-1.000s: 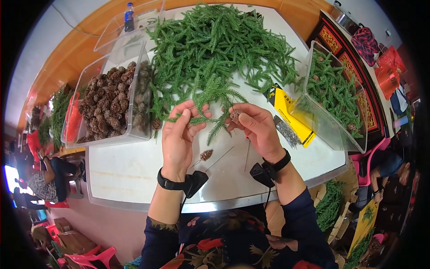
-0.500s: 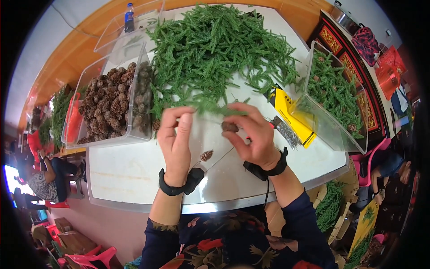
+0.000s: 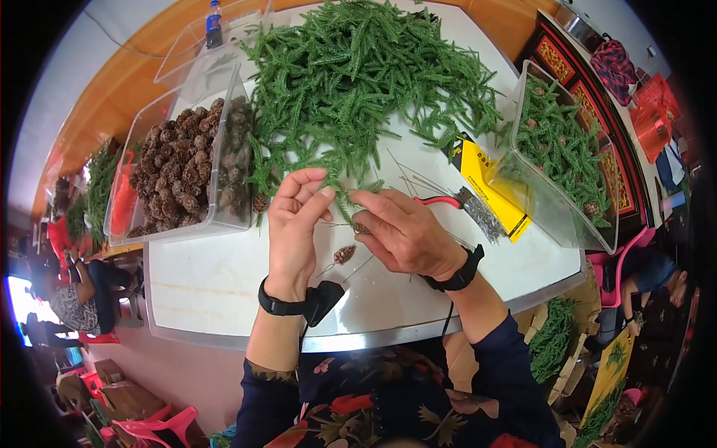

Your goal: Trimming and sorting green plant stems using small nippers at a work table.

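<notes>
Between my hands is a green artificial pine sprig (image 3: 343, 201). My left hand (image 3: 293, 235) pinches it near its upper end, thumb against fingertips. My right hand (image 3: 414, 233) has its fingers closed at the sprig's other side, with a brown pine cone (image 3: 361, 226) mostly hidden under the fingertips. Below them on the white table (image 3: 224, 291) lies a single wired pine cone (image 3: 344, 254). Beyond my right hand, a tool's red handle (image 3: 439, 200) shows beside several thin wires (image 3: 411, 178).
At the left stands a clear bin (image 3: 218, 168) of pine cones. A large heap of green sprigs (image 3: 366, 75) covers the table's far side. A yellow-and-black packet (image 3: 489, 187) lies near a clear bin (image 3: 515, 198) of sprigs and cones at the right.
Both hands have drawn closer together around the sprig and cone. My right hand has turned over and moved left, uncovering the red handle and wires.
</notes>
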`<control>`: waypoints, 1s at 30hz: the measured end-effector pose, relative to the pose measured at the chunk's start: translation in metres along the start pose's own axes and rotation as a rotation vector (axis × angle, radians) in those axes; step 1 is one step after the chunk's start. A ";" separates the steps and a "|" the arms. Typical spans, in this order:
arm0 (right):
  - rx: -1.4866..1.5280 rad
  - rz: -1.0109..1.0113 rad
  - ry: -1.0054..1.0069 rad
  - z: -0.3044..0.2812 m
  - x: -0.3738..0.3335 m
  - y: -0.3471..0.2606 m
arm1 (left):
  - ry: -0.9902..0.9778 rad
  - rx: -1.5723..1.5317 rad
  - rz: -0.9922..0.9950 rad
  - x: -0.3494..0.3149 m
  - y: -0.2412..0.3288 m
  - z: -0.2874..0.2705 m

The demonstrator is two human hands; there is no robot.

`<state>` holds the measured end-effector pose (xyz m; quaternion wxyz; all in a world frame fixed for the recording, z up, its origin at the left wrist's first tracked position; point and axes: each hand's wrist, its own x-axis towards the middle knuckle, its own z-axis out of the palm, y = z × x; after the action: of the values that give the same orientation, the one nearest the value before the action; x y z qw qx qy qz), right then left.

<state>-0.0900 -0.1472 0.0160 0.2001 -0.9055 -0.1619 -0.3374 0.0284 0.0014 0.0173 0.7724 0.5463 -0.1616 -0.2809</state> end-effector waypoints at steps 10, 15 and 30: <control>0.239 -0.013 0.098 -0.023 -0.002 0.010 | -0.043 -0.179 -0.025 0.006 0.003 -0.001; 0.437 0.282 0.282 -0.027 0.000 0.009 | -0.100 -0.145 0.004 0.003 0.001 0.001; 0.394 0.557 0.237 -0.010 0.000 0.001 | -0.052 -0.004 -0.068 -0.001 -0.010 0.005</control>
<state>-0.0949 -0.1533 0.0231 0.4725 -0.8135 0.0534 -0.3349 0.0221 -0.0042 0.0093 0.7590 0.5426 -0.1623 -0.3211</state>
